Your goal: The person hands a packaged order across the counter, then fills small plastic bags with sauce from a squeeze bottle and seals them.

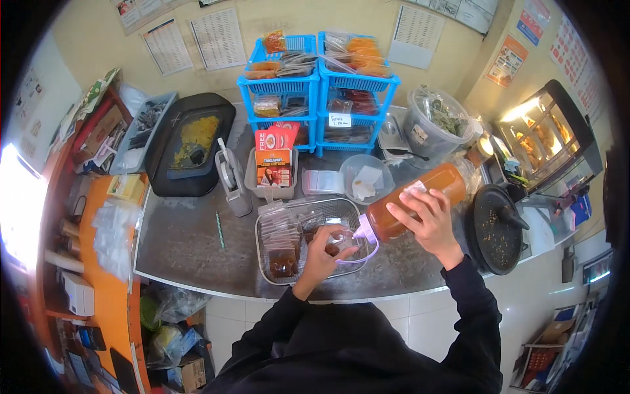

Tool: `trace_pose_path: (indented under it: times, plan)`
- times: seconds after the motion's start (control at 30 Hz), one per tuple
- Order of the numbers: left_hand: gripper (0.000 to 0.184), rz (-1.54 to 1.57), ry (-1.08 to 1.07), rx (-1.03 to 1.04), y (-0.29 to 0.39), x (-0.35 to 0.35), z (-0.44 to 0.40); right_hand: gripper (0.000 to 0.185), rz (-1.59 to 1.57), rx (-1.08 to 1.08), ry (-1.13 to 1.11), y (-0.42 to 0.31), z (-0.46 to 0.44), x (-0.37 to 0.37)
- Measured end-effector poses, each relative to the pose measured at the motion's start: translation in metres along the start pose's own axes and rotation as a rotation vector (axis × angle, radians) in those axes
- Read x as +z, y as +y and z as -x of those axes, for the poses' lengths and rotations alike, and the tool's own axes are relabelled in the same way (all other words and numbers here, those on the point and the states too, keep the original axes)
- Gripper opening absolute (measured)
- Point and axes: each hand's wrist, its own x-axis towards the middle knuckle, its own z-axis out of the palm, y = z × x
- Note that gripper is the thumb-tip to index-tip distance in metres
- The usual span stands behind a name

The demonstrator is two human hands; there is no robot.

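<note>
My right hand (426,223) is wrapped round a large squeeze bottle (443,182) of orange-brown sauce. The bottle is tilted, its pale lilac nozzle pointing down to the left, with a lilac strap hanging from the cap. Beneath the nozzle, my left hand (320,258) curls its fingers and thumb round the mouth of a small clear plastic bag (344,241). Both hands are above a wire-mesh basket (265,265). Small sauce packets (281,230) stand in a row in its left part, and a dark brown packet (283,264) lies near the front.
Blue tiered racks (319,84) of packets stand behind. A stone mortar (493,230) is at right, below a lit food case (538,134). A hand sealer (231,180), a green pen (220,229) and a black tray (190,144) lie left. A clear tub (384,174) stands behind the bottle.
</note>
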Motion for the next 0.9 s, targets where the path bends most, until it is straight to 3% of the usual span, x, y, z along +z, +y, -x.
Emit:
trace_pose_path:
  times: [0.27, 0.4, 0.53, 0.67, 0.77, 0.8, 0.9]
  plan:
    - [0.048, -0.001, -0.005, 0.072, -0.006, 0.002, -0.004, 0.049, -0.123, 0.132, -0.011, -0.005, 0.018, 0.008]
    - [0.047, 0.066, -0.009, -0.046, 0.001, 0.001, -0.003, 0.065, -0.284, 0.302, -0.045, -0.022, 0.027, 0.008]
    - [0.049, 0.290, -0.014, -0.134, -0.006, 0.003, -0.004, 0.079, -0.507, 0.551, -0.018, -0.054, 0.041, 0.027]
    - [0.054, 0.446, 0.003, -0.092, -0.006, 0.012, -0.009, 0.085, -0.896, 0.964, 0.163, -0.081, 0.071, 0.061]
    - [0.049, 0.675, 0.016, -0.159, 0.002, 0.017, -0.010, 0.086, -0.968, 1.233, 0.250, -0.103, 0.102, 0.090]
    - [0.047, 0.695, 0.021, -0.162, 0.001, 0.018, -0.010, 0.083, -0.913, 1.190, 0.274, -0.107, 0.102, 0.092]
    - [0.043, 0.726, 0.050, -0.164, 0.000, 0.022, -0.008, 0.095, -0.986, 1.328, 0.338, -0.118, 0.103, 0.089]
